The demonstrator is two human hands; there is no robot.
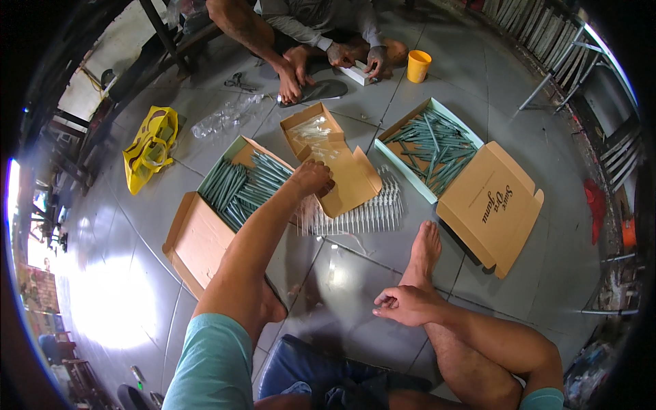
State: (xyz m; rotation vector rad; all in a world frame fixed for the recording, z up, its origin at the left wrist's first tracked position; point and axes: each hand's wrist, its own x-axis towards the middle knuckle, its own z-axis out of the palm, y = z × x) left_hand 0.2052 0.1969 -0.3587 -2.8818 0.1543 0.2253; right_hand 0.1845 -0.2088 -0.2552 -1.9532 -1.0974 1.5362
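Observation:
My left hand (pixel 313 179) reaches out with curled fingers over the edge of a small open cardboard box (pixel 350 188); whatever it pinches is hidden. Small clear plastic pieces (pixel 313 130) lie in that box's far part. Under and beside its near flap stand rows of thin clear upright pieces (pixel 372 215). Left of my forearm, an open box (pixel 199 236) holds slim dark-green sticks (pixel 236 188) that look like pens. My right hand (pixel 403 305) hangs loosely by my right shin, fingers bent but apart and nothing visible in them.
Another open box (pixel 488 205) of green sticks (pixel 434 147) lies at right. A yellow bag (pixel 150 147), crumpled clear plastic (pixel 225 116) and scissors (pixel 239 83) are on the tiles. Across sits another person, hands (pixel 374 61) at a small white box (pixel 357 72), beside a yellow cup (pixel 418 66).

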